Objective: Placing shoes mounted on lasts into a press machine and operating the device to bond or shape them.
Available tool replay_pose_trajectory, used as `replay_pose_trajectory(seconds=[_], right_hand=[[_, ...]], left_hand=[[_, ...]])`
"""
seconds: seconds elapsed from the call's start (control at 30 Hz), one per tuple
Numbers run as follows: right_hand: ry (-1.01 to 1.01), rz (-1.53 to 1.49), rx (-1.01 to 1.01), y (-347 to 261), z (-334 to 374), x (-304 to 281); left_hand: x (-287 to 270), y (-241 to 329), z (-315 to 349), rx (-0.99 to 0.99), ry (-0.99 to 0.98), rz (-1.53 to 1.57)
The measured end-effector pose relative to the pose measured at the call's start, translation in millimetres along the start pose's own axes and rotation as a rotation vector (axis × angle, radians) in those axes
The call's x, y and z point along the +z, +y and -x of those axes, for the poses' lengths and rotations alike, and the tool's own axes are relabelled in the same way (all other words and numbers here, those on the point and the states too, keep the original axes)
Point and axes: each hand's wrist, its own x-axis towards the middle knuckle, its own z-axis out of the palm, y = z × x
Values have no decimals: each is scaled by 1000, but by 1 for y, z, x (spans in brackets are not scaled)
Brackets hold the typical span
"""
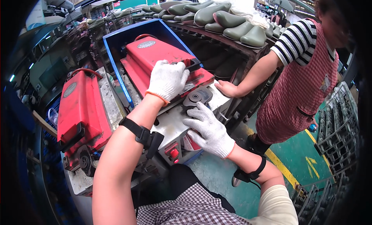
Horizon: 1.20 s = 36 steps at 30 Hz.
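My left hand [167,81], in a white knit glove with an orange cuff, is closed round the black handle [193,64] at the front end of a red machine cover [155,56]. Its palm side is hidden. Below and to the right, my right hand [211,132], gloved the same way, has its fingers spread apart. Those fingertips are beside a grey round hub [195,98] on the machine's front; I cannot tell whether they touch it. Nothing shows in the right hand.
A second red-covered machine [83,105] stands at the left. A blue bin [116,66] surrounds the cover's far end. Green boots [232,25] lie piled on a rack behind. At right, a co-worker in a checked apron [288,97] rests a hand [228,88] near the machine. Red buttons [174,153] face me.
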Motion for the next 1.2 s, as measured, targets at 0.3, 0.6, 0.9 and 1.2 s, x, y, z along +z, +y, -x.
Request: replay_pose_trajectory(seconds=[0.3,0.6,0.9,1.2], right_hand=[[206,74,-136,50,11,-8],[459,281,-12,111,-68,-5],[308,352,73,89,-104,5],[277,471,-135,99,-135,3]], left_hand=[[16,7,16,-23,26,46],[12,13,19,-56,-5,100],[-31,43,56,-37,-52,97],[-191,67,127,258,-337,527]])
